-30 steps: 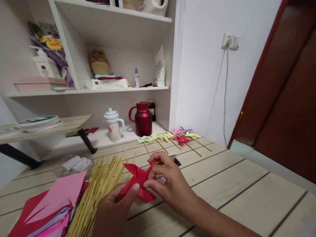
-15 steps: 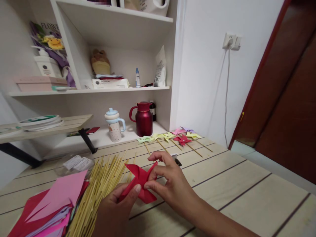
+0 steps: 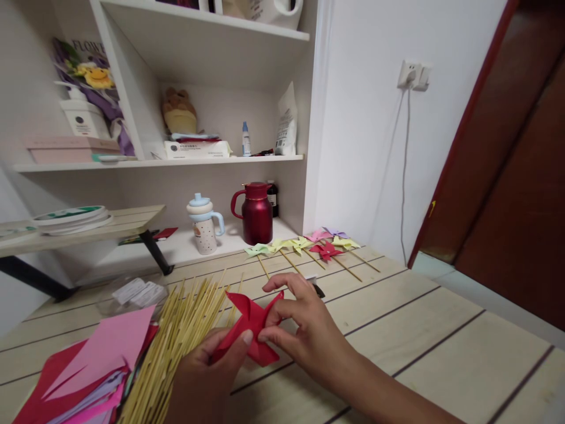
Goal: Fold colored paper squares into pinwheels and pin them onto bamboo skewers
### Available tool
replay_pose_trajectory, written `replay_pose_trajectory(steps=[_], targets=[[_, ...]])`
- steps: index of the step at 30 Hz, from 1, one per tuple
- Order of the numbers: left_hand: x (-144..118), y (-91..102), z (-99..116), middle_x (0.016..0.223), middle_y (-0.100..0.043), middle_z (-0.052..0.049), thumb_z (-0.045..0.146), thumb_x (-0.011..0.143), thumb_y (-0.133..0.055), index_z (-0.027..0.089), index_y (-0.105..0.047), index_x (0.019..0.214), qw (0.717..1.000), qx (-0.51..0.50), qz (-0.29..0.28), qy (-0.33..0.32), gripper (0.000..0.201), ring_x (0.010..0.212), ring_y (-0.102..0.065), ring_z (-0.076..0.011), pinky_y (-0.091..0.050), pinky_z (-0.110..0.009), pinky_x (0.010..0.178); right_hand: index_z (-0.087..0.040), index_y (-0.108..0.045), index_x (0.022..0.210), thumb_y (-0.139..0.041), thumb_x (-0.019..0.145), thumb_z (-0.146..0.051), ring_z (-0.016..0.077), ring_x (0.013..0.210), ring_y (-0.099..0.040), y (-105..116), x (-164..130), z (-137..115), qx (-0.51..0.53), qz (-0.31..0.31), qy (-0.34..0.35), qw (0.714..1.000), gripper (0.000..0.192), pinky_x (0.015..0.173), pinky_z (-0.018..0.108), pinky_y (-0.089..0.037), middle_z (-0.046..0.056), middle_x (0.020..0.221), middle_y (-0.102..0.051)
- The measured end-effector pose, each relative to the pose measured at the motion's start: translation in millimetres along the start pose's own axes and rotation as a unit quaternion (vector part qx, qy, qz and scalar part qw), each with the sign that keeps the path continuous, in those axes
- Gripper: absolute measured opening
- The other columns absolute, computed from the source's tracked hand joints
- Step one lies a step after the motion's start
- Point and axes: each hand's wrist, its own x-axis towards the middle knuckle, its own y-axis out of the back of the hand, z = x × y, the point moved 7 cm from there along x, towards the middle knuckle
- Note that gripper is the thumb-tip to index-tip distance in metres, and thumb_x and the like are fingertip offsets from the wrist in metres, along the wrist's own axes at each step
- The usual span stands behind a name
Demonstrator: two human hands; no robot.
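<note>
Between my hands, above the slatted wooden table (image 3: 424, 330), is a red paper pinwheel (image 3: 252, 318) with its points folded toward the middle. My left hand (image 3: 212, 365) pinches its lower left blade, thumb on top near the centre. From the right, my right hand (image 3: 304, 330) grips the right-hand blade between thumb and index finger, its other fingers curled above. Just left of my left hand lies a bundle of thin wooden sticks (image 3: 176, 341). Beside the sticks sits a stack of coloured paper, a pink sheet (image 3: 119, 335) on top.
Several finished pinwheels on sticks (image 3: 326, 251) lie at the table's back edge. A red jug (image 3: 258, 218) and a lidded cup (image 3: 205, 229) stand on the low shelf. A clear plastic container (image 3: 132, 293) lies behind the paper. A small dark object (image 3: 318, 290) is partly hidden behind my right hand.
Both hands keep their hold on the red paper pinwheel. Its upper points and my right fingers have shifted very slightly.
</note>
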Motion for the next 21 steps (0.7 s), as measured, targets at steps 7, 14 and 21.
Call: replay_pose_trajectory(steps=[7,14,21], targets=[[-6.3,1.6,16.6,0.083,-0.080,-0.002,0.053,0.056,-0.074,0.029,-0.079,0.072,1.000,0.003,-0.003,0.004,0.029,0.088,-0.072,-0.0295,-0.053,-0.037,0.086,-0.021,-0.068,0.068,-0.079,0.077,-0.018,0.0256,0.113,-0.055,-0.1,-0.4,3.0,0.058,0.025,-0.032,0.998,0.015,0.099,0.043,-0.041,0.005,0.113,-0.059],[-3.7,6.8,15.5,0.083,-0.080,-0.003,0.054,0.054,-0.073,0.028,-0.079,0.071,0.999,-0.016,0.018,0.040,0.032,0.096,-0.070,-0.0333,-0.050,-0.042,0.093,-0.030,-0.053,0.128,-0.054,0.095,-0.042,0.0224,0.121,-0.053,1.6,-2.1,20.8,0.243,0.067,-0.125,0.960,0.034,0.104,0.040,-0.043,0.007,0.124,-0.057],[-1.6,7.6,13.9,0.080,-0.079,-0.004,0.055,0.062,-0.071,0.026,-0.077,0.070,0.999,-0.038,0.020,0.008,0.031,0.088,-0.070,-0.0301,-0.050,-0.039,0.087,-0.027,-0.051,0.133,-0.071,0.079,-0.053,0.0267,0.117,-0.056,-9.6,2.7,38.9,0.298,0.044,-0.186,0.935,0.063,0.104,0.047,-0.044,0.010,0.123,-0.058]])
